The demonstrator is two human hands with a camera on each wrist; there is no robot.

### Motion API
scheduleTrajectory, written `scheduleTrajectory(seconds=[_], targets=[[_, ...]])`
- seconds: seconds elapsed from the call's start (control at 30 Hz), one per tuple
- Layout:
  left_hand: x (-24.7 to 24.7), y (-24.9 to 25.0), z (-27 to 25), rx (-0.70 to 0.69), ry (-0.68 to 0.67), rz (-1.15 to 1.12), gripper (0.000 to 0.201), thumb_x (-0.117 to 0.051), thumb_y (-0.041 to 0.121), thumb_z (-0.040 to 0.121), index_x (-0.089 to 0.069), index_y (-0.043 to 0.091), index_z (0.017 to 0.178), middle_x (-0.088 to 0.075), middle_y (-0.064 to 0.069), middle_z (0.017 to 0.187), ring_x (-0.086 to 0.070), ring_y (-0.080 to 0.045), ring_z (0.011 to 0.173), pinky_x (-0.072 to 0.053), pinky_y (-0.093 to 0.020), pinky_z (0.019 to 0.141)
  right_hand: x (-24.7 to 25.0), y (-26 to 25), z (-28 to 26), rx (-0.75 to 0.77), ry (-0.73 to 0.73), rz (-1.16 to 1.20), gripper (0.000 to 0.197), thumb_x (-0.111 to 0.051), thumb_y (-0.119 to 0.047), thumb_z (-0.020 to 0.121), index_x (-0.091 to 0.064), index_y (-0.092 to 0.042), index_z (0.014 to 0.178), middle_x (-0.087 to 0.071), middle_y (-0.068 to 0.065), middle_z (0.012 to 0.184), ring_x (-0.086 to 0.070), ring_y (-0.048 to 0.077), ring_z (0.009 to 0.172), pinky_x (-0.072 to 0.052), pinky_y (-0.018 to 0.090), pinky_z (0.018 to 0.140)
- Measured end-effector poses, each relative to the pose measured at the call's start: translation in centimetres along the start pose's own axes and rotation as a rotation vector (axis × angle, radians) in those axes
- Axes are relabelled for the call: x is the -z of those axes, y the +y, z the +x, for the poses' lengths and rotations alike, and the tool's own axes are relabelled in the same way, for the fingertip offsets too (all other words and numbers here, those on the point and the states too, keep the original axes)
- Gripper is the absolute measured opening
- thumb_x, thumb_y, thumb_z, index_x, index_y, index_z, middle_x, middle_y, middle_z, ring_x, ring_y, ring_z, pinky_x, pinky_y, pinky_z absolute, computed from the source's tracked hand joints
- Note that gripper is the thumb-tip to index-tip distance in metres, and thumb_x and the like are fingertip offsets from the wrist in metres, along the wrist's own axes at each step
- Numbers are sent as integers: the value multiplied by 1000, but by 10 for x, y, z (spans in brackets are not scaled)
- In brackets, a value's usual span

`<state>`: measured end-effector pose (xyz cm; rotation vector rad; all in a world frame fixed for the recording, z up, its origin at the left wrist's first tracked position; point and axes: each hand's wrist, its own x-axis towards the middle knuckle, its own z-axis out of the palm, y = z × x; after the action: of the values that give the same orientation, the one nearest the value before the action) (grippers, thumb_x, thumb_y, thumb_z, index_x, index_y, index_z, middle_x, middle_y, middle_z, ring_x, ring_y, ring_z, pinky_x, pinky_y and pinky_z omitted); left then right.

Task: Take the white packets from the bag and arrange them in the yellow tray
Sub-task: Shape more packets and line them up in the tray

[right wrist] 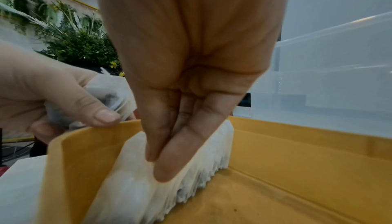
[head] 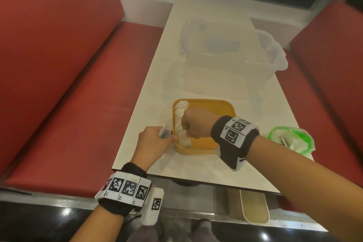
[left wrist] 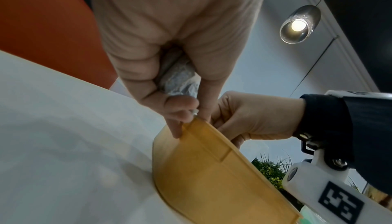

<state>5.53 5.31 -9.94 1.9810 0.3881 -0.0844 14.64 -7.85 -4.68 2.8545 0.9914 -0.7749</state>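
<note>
The yellow tray (head: 216,102) (left wrist: 212,177) (right wrist: 297,169) lies on the white table near its front edge. A row of white packets (head: 179,122) (right wrist: 131,177) stands along the tray's left wall. My right hand (head: 193,125) (right wrist: 159,165) is inside the tray, thumb and fingers pinched together on a packet at the near end of that row. My left hand (head: 155,139) (left wrist: 186,110) grips a small bunch of white packets (head: 164,132) (left wrist: 180,80) (right wrist: 112,93), and its fingertips touch the tray's left rim. The green bag (head: 292,139) lies open to the right of the tray.
A clear plastic bin (head: 225,51) (right wrist: 339,76) stands just behind the tray. Red bench seats (head: 59,65) flank the table on both sides. A pale stool (head: 253,206) shows below the table's front edge.
</note>
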Motion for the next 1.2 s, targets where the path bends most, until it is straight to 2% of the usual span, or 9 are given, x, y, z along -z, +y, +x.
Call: scheduleTrajectory(seconds=[0.13, 0.27, 0.37, 0.43, 0.53, 0.7, 0.83, 1.03, 1.2], targets=[[0, 2, -1, 9, -4, -6, 22, -73, 28, 81, -71, 7, 88, -69, -10, 72, -68, -30, 75, -57, -44, 78, -1, 0, 2, -33, -50, 85, 9, -66, -18, 88, -64, -10, 84, -65, 4, 70, -64, 17, 62, -54, 25, 62], [1, 2, -1, 6, -2, -22, 26, -75, 29, 80, -70, 4, 84, -70, -15, 74, -69, -32, 76, -57, -46, 76, 1, 8, -1, -64, -46, 147, 21, -72, -29, 83, -62, -13, 76, -62, -3, 59, -59, 10, 52, -43, 20, 49], [1, 0, 0, 9, 0, -21, 30, -76, 30, 80, -69, 1, 82, -70, -17, 74, -69, -32, 75, -57, -47, 75, 8, 19, -13, -64, 26, 197, 17, -71, -26, 84, -65, -12, 77, -61, -5, 60, -59, 8, 53, -42, 19, 50], [1, -1, 1, 22, 0, -21, 31, -75, 30, 80, -68, 0, 83, -70, -17, 74, -69, -32, 74, -57, -46, 75, 10, 24, -23, -34, 62, 224, 9, -63, -13, 87, -68, -10, 80, -64, -4, 66, -61, 7, 57, -47, 17, 54], [-1, -1, 1, 44, -11, -45, 27, -75, 29, 80, -69, 3, 82, -70, -16, 73, -70, -31, 74, -58, -43, 74, 6, 17, -31, 58, -118, 172, 17, -54, -9, 88, -70, -16, 85, -67, -4, 73, -61, 8, 67, -46, 17, 63], [-2, -2, -1, 68, -17, -49, 24, -75, 31, 80, -68, 8, 78, -71, -13, 71, -70, -28, 72, -57, -35, 70, -13, 2, -24, 125, -347, 24, 32, -35, -6, 97, -64, -9, 109, -64, 11, 103, -59, 29, 95, -46, 34, 87], [-3, -2, -2, 73, -6, -46, 20, -74, 32, 81, -68, 14, 77, -70, -7, 67, -67, -21, 62, -52, -23, 61, -22, 1, -19, 98, -397, 59, 36, -30, -1, 95, -60, -5, 115, -61, 14, 114, -56, 32, 104, -45, 40, 96], [-4, -4, -3, 38, -4, -36, 23, -74, 30, 81, -71, 7, 82, -71, -10, 71, -70, -27, 71, -59, -39, 73, -26, 3, -17, 57, -399, 69, 47, -28, -2, 96, -51, -12, 136, -52, 9, 137, -49, 30, 123, -38, 40, 108], [-4, -4, -2, 10, -1, -16, 26, -74, 30, 80, -70, 4, 81, -71, -13, 70, -69, -30, 72, -57, -45, 76, -29, 5, -17, 82, -331, 80, 42, -32, -2, 95, -60, -12, 125, -59, 9, 123, -55, 28, 108, -44, 35, 96]])
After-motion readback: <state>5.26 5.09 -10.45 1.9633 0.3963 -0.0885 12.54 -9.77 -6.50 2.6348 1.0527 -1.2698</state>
